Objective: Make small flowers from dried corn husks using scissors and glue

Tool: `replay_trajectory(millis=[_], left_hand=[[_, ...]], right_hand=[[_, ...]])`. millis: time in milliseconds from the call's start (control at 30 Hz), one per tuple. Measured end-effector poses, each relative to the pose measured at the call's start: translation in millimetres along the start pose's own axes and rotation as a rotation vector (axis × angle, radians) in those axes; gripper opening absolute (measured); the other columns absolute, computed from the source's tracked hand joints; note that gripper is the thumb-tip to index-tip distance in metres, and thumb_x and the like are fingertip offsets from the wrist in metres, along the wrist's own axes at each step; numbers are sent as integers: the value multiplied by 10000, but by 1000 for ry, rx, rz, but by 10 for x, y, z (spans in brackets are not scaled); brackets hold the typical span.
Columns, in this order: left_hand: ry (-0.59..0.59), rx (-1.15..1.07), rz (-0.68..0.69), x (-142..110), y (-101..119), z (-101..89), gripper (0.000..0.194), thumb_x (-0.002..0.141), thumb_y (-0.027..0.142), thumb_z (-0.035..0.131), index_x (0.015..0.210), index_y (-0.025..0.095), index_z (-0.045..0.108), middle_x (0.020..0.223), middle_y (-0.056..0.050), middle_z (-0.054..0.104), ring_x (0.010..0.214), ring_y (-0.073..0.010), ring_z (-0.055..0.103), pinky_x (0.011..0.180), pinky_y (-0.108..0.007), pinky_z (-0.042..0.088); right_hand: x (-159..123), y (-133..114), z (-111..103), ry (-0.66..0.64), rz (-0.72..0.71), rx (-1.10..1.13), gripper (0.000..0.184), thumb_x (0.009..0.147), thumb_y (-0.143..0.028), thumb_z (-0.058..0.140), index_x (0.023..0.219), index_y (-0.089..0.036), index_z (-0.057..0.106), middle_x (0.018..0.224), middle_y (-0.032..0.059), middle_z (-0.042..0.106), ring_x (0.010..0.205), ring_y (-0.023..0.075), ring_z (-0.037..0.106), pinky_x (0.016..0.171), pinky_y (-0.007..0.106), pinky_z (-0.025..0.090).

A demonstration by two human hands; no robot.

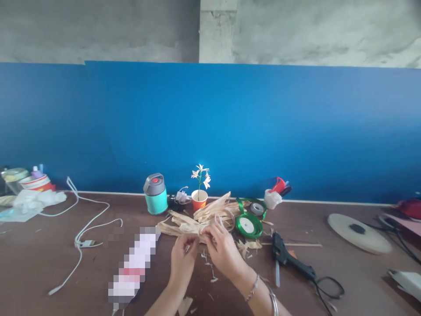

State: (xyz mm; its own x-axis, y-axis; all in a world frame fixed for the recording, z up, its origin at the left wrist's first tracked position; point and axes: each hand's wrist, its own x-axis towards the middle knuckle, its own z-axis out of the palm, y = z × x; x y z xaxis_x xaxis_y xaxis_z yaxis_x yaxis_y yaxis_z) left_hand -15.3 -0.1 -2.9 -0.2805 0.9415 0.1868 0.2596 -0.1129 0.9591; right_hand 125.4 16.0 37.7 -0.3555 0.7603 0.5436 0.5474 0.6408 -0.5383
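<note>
My left hand (182,260) and my right hand (222,248) meet over the brown table (46,259), both pinching a pale dried husk strip (192,229) between their fingertips. The strip belongs to a loose pile of dried husks (210,211) lying just beyond the hands. Small husk scraps (210,267) lie under and around my wrists. My right wrist wears bracelets.
Behind the pile stand a red paper cup with a small white flower (199,193) and a teal flask (155,194). Green ribbon spools (249,225), a black glue gun (289,258) with cord, white cables (83,232), a round pale disc (358,232) and a blue wall panel surround.
</note>
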Motion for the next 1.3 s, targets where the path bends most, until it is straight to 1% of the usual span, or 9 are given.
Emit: replay_trajectory(millis=[233,400,767,1067,1300], left_hand=[[-30,10,11,-3,5,12,239,747,387,576,737,177,688,752,-55,696,745,-243,631,706,-341,477],[-45,-4,32,-8,25,18,231,745,385,579,724,183,690,746,-50,698,747,-245,630,706,-341,473],[-51,5,37,-25,40,22,239,744,394,579,713,181,683,727,-46,689,718,-235,631,687,-326,476],[-53,-10,51,-36,77,22,225,739,374,581,723,185,702,727,-47,695,722,-236,636,688,-327,482],[-53,-13,58,-35,53,25,216,743,358,585,737,184,712,740,-53,704,724,-233,638,678,-317,484]], right_hand=[[-18,40,55,75,-63,-86,176,860,-81,452,943,-205,545,849,46,633,796,202,590,738,323,447],[-25,57,80,72,-74,-123,189,862,-72,453,963,-204,543,851,44,638,800,204,594,747,333,435],[-34,73,114,65,-52,-139,200,849,-59,453,955,-196,554,853,52,634,799,204,582,738,329,419],[-54,96,124,59,-42,-140,195,853,-74,456,966,-201,553,872,54,634,809,207,580,748,339,422],[-37,82,117,75,-43,-140,204,835,-58,473,957,-203,549,866,46,632,820,207,589,759,348,432]])
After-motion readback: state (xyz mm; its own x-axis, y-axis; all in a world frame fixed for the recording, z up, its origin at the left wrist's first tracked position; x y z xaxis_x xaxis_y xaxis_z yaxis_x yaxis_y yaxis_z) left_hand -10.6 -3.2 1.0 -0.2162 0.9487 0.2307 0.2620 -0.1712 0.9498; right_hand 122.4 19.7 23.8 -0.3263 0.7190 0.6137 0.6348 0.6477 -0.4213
